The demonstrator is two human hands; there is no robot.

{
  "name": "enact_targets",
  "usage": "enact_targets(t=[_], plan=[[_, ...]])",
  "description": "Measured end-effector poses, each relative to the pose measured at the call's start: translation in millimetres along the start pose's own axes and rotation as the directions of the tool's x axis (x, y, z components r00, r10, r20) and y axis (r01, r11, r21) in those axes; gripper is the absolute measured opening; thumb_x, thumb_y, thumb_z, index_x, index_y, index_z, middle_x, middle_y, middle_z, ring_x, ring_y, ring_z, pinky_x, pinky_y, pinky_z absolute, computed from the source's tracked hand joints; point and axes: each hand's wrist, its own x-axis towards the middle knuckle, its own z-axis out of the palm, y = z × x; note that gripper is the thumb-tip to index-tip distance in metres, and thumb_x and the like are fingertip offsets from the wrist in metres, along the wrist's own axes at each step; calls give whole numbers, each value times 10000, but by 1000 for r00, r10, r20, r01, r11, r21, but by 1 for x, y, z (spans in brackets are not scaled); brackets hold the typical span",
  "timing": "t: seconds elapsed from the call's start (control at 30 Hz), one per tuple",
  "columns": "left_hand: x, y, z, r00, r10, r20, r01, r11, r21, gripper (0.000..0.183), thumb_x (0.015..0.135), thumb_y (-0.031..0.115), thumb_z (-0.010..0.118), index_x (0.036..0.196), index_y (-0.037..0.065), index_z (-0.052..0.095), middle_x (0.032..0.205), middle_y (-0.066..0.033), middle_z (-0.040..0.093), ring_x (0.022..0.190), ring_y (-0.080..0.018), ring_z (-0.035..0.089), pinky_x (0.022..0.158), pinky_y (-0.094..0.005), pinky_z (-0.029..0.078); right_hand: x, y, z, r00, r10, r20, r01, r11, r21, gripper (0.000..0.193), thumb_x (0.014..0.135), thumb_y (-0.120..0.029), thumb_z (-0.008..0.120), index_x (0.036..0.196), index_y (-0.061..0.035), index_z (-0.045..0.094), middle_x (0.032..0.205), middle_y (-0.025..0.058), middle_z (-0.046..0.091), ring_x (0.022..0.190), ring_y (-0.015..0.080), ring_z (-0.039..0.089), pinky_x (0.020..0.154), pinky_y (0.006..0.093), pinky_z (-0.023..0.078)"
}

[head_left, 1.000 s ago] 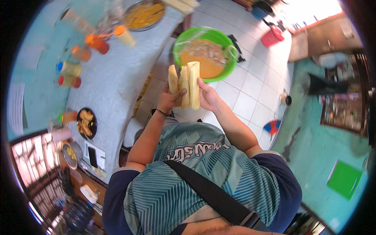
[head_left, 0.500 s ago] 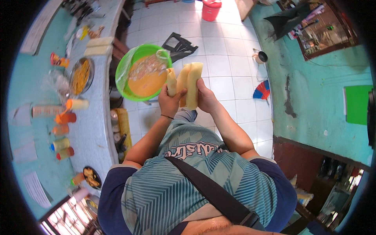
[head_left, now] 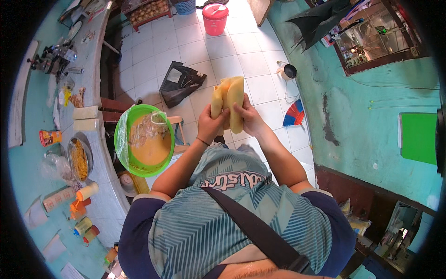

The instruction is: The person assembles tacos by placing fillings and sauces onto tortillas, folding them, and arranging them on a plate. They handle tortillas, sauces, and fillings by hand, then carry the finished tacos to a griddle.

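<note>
In front of my body I hold a bunch of long, pale yellow rolls (head_left: 237, 90), which look like filled wrappers. My left hand (head_left: 212, 122) is closed round the rolls on the left side, its thumb across their front. From the other side my right hand (head_left: 252, 120) grips the rightmost roll, with the thumb lying on it. The rolls stand roughly upright and press against each other, so I cannot see each one fully. Left of my left hand is a bright green basin (head_left: 172, 139) with plastic film over its edge, holding orange liquid and pale pieces.
Along the left runs a counter (head_left: 104, 200) with a metal bowl (head_left: 88, 160) of yellow strips and several sauce bottles (head_left: 87, 190). A black plastic bag (head_left: 179, 88), a red bucket (head_left: 215, 21) and a small stool (head_left: 179, 130) are on the tiled floor. The right side is a green wall (head_left: 357, 135).
My view has turned, so the basin and counter appear farther left. The rolls, spread apart before, are now bunched closer between my hands.
</note>
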Motion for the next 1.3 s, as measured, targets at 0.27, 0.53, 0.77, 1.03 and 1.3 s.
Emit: enact_targets(t=[0.27, 0.53, 0.77, 1.03, 1.3], plan=[[141, 25, 41, 981, -93, 172, 122, 978, -167, 449, 843, 166, 769, 1217, 27, 563, 1093, -55, 663, 941, -147, 657, 807, -296, 543, 101, -81, -50, 997, -72, -19, 69, 988, -137, 791, 758, 8, 726, 1419, -150, 322, 1247, 68, 488, 1170, 211, 517, 972, 370, 457], [303, 58, 86, 925, -53, 377, 197, 914, -354, 424, 872, 156, 675, 1251, 30, 533, 1185, -93, 624, 1054, -210, 624, 941, -377, 515, 230, -197, -120, 976, 65, 206, -88, 990, 106, 703, 779, -22, 671, 1402, -115, 358, 1356, 159, 472, 1247, 301, 495, 980, 425, 475], [419, 86, 120, 948, -93, 306, 252, 806, -536, 479, 831, 246, 689, 1224, 22, 531, 1064, -102, 631, 965, -228, 642, 886, -404, 536, 335, -307, -151, 994, 1, 107, 4, 999, -49, 640, 782, -16, 722, 1317, -55, 373, 1214, 165, 560, 1140, 254, 585, 873, 343, 519], [596, 113, 148, 948, -50, 314, 230, 789, -570, 406, 908, 208, 661, 1242, 21, 525, 1113, -101, 637, 999, -210, 654, 878, -380, 557, 497, -386, -185, 998, 59, 38, -49, 975, -218, 520, 832, -136, 765, 1260, -32, 488, 1044, 68, 613, 976, 142, 616, 827, 287, 522], [782, 179, 171, 958, -126, 259, 221, 898, -381, 399, 917, 160, 672, 1266, 34, 524, 1166, -72, 628, 1038, -179, 633, 878, -333, 537, 659, -475, -208, 995, 81, 64, -66, 975, -214, 635, 845, -150, 759, 1372, -29, 425, 1235, 98, 570, 1128, 191, 579, 938, 332, 503]])
